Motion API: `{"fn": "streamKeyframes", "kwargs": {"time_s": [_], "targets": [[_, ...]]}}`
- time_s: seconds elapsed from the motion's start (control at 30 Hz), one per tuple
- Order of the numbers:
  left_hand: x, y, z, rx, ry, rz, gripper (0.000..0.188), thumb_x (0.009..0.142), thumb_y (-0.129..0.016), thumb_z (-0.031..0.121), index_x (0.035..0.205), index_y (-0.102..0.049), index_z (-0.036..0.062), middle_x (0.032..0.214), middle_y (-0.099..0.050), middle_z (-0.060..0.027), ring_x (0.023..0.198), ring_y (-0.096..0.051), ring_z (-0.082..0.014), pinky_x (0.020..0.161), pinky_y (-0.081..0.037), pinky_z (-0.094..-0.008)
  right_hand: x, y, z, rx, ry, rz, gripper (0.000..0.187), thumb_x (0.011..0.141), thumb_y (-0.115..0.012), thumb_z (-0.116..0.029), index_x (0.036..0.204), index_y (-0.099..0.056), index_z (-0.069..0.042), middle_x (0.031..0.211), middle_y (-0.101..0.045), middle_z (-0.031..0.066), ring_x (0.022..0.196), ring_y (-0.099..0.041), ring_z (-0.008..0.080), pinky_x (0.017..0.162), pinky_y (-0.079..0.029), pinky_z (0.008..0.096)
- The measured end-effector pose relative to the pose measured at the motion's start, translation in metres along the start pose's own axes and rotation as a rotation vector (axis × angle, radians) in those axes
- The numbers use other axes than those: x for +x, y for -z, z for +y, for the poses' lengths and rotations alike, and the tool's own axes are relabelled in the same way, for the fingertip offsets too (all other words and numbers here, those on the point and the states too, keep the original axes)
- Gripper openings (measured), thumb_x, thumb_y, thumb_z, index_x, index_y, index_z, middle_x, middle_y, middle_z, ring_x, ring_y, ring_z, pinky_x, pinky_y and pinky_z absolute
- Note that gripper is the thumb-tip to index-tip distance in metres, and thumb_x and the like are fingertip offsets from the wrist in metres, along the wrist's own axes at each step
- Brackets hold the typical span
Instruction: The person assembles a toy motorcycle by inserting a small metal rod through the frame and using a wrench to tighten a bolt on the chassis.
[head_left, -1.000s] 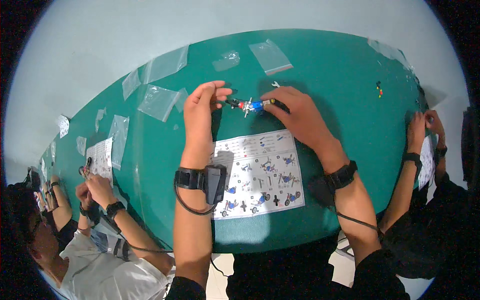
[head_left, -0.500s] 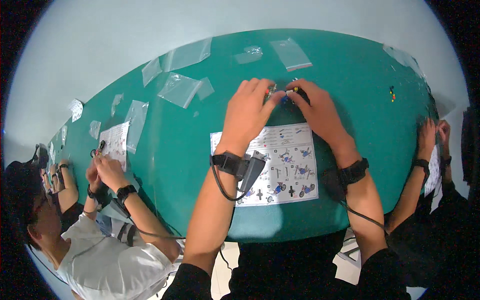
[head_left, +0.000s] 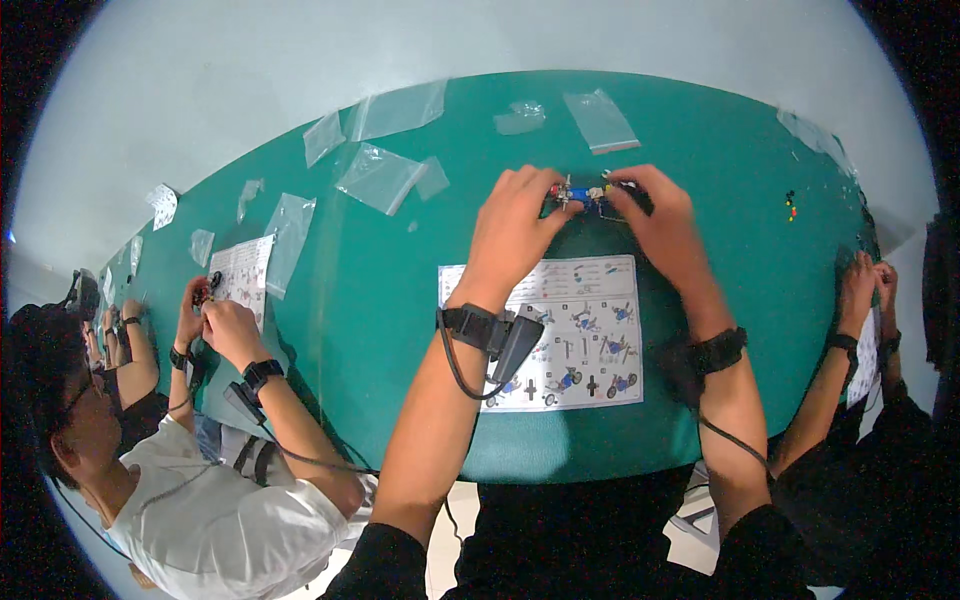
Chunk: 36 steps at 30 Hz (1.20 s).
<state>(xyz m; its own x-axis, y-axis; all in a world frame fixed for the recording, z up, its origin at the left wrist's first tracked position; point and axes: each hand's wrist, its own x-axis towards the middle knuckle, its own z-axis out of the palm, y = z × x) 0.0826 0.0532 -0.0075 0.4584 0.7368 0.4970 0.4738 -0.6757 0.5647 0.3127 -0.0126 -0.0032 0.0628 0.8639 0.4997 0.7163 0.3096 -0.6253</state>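
Above the far edge of the instruction sheet, a small blue toy motorbike model [head_left: 580,194] with silver, red and yellow bits is held between my hands. My left hand [head_left: 510,228] pinches its left end between thumb and fingers. My right hand [head_left: 662,222] is closed at its right end, thumb and forefinger around it; a small dark piece shows by those fingertips, too small to name. The printed instruction sheet [head_left: 610,335] with pictures of the model lies flat between my forearms, its left part covered by my left wrist's strap device.
Clear plastic bags [head_left: 600,120] lie along the far side of the green table [head_left: 390,310]. Several tiny coloured pieces [head_left: 792,207] rest at the right. A co-worker's hands [head_left: 218,318] handle a small dark object at the left; another person's hands [head_left: 865,290] are at the right edge.
My hands have moved slightly apart and more of the blue model shows between them. The view has shifted a little. The co-worker on the left has shifted both hands.
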Motion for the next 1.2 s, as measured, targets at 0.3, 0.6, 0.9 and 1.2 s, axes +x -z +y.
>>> {"fn": "streamKeyframes", "kwargs": {"time_s": [0.3,0.6,0.9,1.2], "targets": [[0.0,0.001,0.005,-0.021,0.043,-0.001,0.035,0.096,-0.086,0.027,0.119,-0.074,0.0046,0.107,-0.071,-0.0137,0.104,-0.067,-0.0364,0.088,-0.055,-0.0473,-0.001,0.027,0.025,-0.186,0.026,-0.017,0.009,0.099,-0.077,-0.009,0.106,-0.073,-0.004,0.103,-0.07,0.0158,0.102,-0.07,0.0357,0.09,-0.057,0.0464],[-0.004,-0.005,0.016,0.129,-0.088,0.118,0.031,0.093,-0.087,0.021,0.115,-0.073,0.0039,0.105,-0.069,-0.0144,0.1,-0.066,-0.0392,0.084,-0.057,-0.05,-0.003,0.012,0.02,-0.386,0.095,-0.01,0.009,0.105,-0.066,-0.008,0.108,-0.064,0.0,0.105,-0.063,0.0199,0.101,-0.065,0.042,0.091,-0.055,0.0512],[-0.004,-0.007,0.01,0.047,-0.095,0.157,0.029,0.093,-0.087,0.023,0.109,-0.072,0.0034,0.106,-0.069,-0.0145,0.1,-0.065,-0.04,0.083,-0.057,-0.052,-0.002,0.013,0.018,-0.419,0.104,0.022,0.008,0.108,-0.063,-0.008,0.111,-0.063,0.0,0.105,-0.064,0.02,0.101,-0.065,0.0421,0.09,-0.056,0.0508],[0.024,-0.017,0.004,0.052,0.143,0.097,0.033,0.1,-0.083,0.035,0.102,-0.071,0.0037,0.096,-0.072,-0.0185,0.094,-0.068,-0.0429,0.081,-0.054,-0.0537,-0.005,0.01,0.014,-0.315,0.067,0.065,0.011,0.103,-0.069,-0.006,0.112,-0.065,-0.003,0.107,-0.067,0.0195,0.103,-0.069,0.0439,0.089,-0.058,0.0521]]}}
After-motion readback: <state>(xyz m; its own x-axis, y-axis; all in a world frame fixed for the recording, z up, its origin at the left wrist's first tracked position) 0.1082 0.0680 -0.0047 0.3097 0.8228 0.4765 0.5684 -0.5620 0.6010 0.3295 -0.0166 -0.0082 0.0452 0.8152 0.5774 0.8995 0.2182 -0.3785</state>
